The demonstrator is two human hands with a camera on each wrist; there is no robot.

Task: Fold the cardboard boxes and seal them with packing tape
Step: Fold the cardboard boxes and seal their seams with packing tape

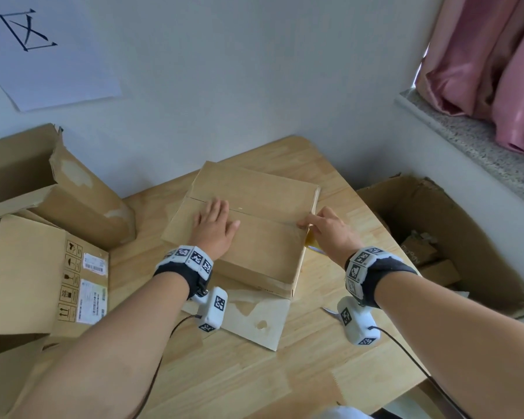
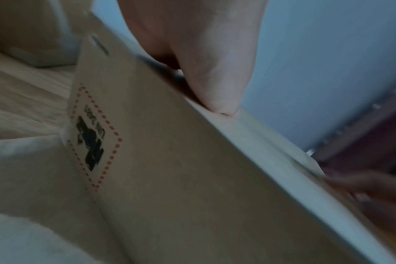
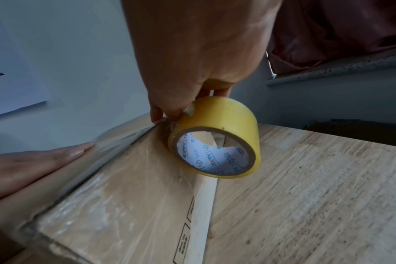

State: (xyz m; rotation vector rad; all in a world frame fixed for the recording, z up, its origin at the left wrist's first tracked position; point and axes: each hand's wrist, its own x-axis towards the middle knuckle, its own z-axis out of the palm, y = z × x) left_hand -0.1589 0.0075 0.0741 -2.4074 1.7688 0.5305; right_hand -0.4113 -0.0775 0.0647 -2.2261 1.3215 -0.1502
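head view: the closed cardboard box (image 1: 248, 225) sits mid-counter (image 1: 330, 358); left hand (image 1: 214, 228) lies flat, fingers straight, pressing the flaps beside the seam; right hand (image 1: 330, 232) is at the box's right edge. left wrist view: blurred, a finger (image 2: 215, 89) bears on the box top. right wrist view: right hand grips the yellow tape roll (image 3: 217, 137) at the seam's end. judged step: sealing the seam; next calls for severing the tape and smoothing it down.
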